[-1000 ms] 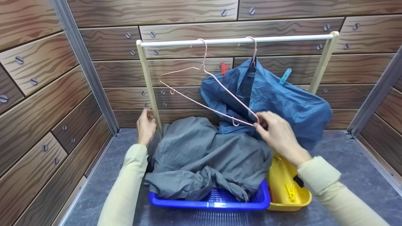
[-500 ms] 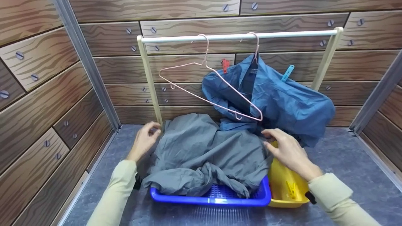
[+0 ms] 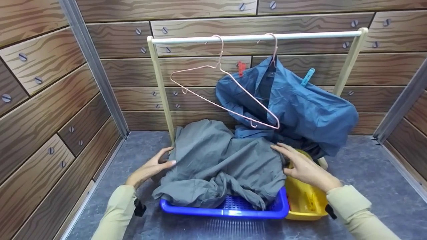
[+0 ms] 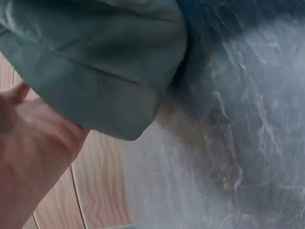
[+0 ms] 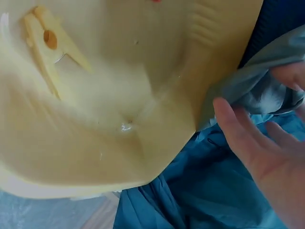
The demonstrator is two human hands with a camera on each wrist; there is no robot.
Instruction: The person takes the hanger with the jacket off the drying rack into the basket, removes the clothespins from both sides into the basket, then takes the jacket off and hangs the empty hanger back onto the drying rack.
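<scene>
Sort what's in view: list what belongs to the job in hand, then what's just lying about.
Probably in the job:
Gray garment, between left hand and right hand
Blue basket, beneath it
Bare pink hanger, on the rack

Seemingly not in use now:
Blue garment, already hung
Red clothespin and light-blue clothespin, on its shoulders
Yellow bin, yellow clothespin inside

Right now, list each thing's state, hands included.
Left hand: spread, at gray cloth's left
Right hand: spread, at its right
Gray cloth: crumpled, heaped in blue basket
Blue basket: partly covered
Front hanger: bare, hung on rail
Blue garment: hanging, creased
Red clip: fastened to garment
Light-blue clip: same
Yellow tub: upright
Yellow clip: in tub
</scene>
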